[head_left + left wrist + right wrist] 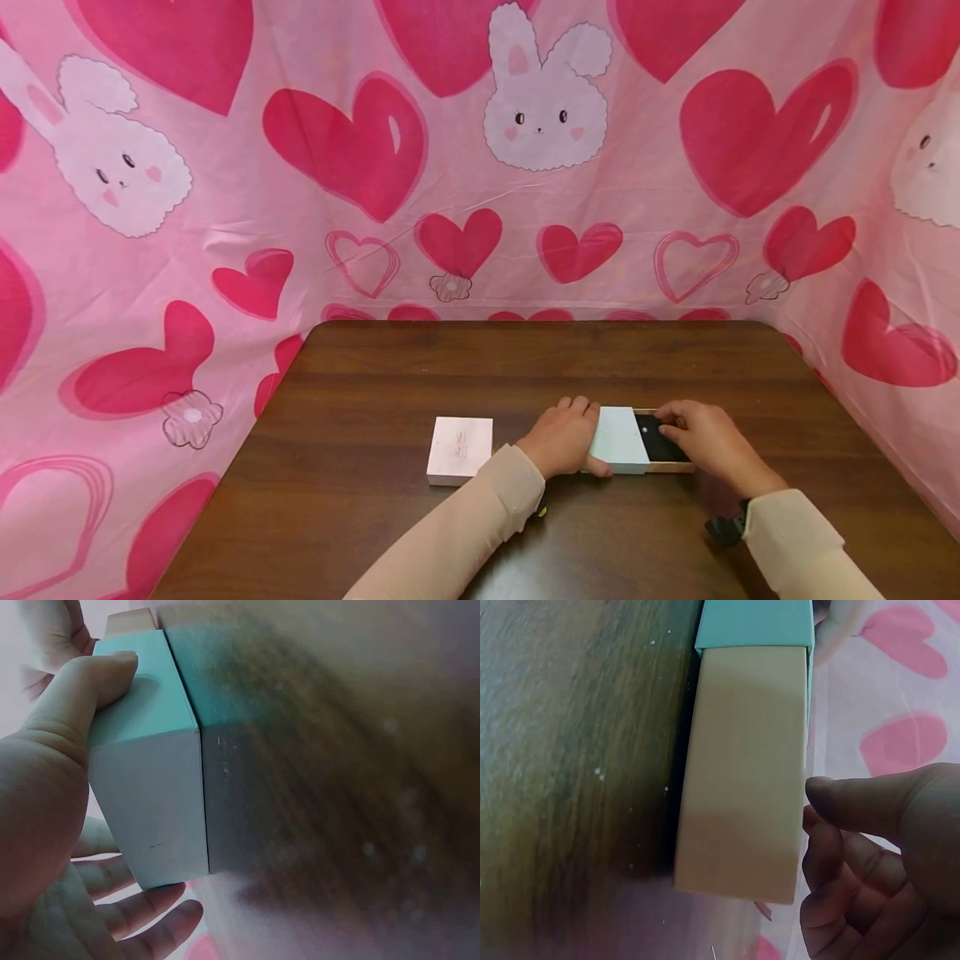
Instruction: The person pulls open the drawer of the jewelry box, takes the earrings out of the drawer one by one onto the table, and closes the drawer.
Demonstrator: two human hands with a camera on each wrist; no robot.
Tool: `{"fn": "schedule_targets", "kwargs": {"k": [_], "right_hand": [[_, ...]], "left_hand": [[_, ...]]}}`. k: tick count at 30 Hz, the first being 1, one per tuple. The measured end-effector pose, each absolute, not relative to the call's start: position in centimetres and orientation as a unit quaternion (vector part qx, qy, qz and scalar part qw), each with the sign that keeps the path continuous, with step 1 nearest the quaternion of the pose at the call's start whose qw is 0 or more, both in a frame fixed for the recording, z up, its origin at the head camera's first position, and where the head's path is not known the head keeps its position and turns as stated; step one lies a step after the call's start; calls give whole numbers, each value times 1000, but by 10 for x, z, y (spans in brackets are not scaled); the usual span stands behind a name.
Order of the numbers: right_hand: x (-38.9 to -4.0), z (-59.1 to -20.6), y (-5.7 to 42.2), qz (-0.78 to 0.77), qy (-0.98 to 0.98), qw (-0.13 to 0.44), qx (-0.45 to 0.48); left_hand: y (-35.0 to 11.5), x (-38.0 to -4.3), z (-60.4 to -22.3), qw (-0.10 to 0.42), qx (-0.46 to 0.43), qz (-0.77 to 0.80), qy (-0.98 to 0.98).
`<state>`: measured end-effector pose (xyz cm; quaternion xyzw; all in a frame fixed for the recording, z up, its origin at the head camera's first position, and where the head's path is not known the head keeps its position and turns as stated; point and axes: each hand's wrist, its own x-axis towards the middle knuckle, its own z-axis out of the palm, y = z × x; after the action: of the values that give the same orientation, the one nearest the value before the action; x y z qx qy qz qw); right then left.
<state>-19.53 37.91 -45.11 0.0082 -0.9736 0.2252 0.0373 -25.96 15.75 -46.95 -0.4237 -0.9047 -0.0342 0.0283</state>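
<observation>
A light-blue box sleeve (620, 437) lies on the table with its drawer (671, 467) slid partly out to the right. Black lining (660, 442) fills the drawer, and a small bright spot shows on it. My left hand (562, 437) grips the sleeve at its left end, thumb (105, 679) on the near side and fingers round the far side. Over the drawer's lining, my right hand (705, 433) has curled fingers (829, 847) and its thumb close to them. Whether anything sits between them is hidden. The drawer's tan side (742, 772) faces the right wrist camera.
A pale pink box (461, 446) with faint lettering stands to the left of my left forearm, partly covered by the sleeve cuff. The brown wooden table (375, 358) ends at a pink heart-and-rabbit cloth (525, 200) hanging behind and on both sides.
</observation>
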Motion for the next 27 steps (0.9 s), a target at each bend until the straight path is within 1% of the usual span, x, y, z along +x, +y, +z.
{"fn": "schedule_targets", "kwargs": {"k": [7,19,27], "right_hand": [[-199,-450,373,226,-974,25,13],[-201,-455,371,220,-974,49,28],[-203,-455,367,223,-973,40,33]], "left_hand": [[157,-260,-469,24,-425,-35,-904],[157,-261,-470,38,-424,-34,-904],[158,-262,-471,29,-425,-37,-904]]}}
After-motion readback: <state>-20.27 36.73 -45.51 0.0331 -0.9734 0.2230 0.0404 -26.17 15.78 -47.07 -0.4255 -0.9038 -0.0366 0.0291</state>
